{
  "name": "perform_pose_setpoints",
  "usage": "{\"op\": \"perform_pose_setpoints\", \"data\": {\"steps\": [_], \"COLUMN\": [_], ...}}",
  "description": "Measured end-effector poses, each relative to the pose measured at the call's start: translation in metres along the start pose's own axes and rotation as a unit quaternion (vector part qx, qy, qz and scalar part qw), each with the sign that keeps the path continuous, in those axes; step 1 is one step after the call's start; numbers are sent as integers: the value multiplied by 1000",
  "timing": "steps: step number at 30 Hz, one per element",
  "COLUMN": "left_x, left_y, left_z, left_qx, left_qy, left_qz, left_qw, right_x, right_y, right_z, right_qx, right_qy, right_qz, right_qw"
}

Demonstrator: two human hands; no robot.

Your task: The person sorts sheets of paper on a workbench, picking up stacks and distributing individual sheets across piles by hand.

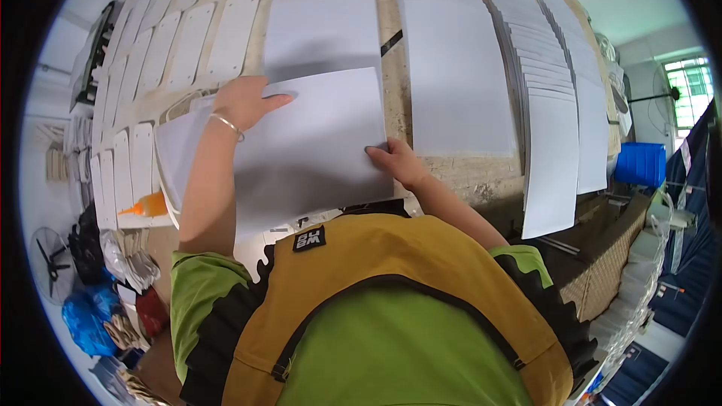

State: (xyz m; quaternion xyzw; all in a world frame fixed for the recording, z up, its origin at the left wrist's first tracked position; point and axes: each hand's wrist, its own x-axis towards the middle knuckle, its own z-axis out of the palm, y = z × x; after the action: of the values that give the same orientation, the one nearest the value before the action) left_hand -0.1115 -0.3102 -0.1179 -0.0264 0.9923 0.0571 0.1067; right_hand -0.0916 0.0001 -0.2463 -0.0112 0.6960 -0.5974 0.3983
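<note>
My left hand [244, 103], with a bracelet at the wrist, lies on the upper left part of a white sheet [316, 143], its thumb on top and the other fingers out of sight beyond the edge. The sheet's right edge is in my right hand [396, 162], thumb on top, fingers hidden underneath. Beneath and left of the sheet, other white paper [177, 152] with a pale cord handle [179, 107] shows. Past the sheet lies a long white panel [320, 7] on the worktable [466, 180].
Right of my hands are a wide white panel [459, 75] and overlapping white sheets [553, 158] jutting over the table's front edge. Rows of white tags [235, 34] lie at the left, near an orange glue bottle [150, 204]. A blue bin [641, 164] stands far right.
</note>
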Motion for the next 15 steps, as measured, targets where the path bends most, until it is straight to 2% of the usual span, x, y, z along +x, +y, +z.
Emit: {"op": "perform_pose_setpoints", "data": {"steps": [3,6,7,10,13,15], "left_x": [29,46,49,53,56,58], "left_y": [-17,-25,-26,-29,-32,-32], "left_z": [37,51,52,59,63,64], "left_qx": [18,29,26,19,36,43], "left_qy": [-29,-70,-79,-102,-61,-71], "left_qz": [-3,-18,-23,-33,-7,-12], "left_qw": [999,997,996,994,997,996], "right_x": [19,25,26,22,22,22], "right_y": [14,15,14,7,4,3], "right_z": [3,2,2,3,4,5], "right_qx": [-26,-189,-185,-233,-274,-293], "right_qy": [65,100,105,88,64,53], "right_qz": [-24,-17,-13,-16,-1,4], "right_qw": [997,977,977,968,960,955]}}
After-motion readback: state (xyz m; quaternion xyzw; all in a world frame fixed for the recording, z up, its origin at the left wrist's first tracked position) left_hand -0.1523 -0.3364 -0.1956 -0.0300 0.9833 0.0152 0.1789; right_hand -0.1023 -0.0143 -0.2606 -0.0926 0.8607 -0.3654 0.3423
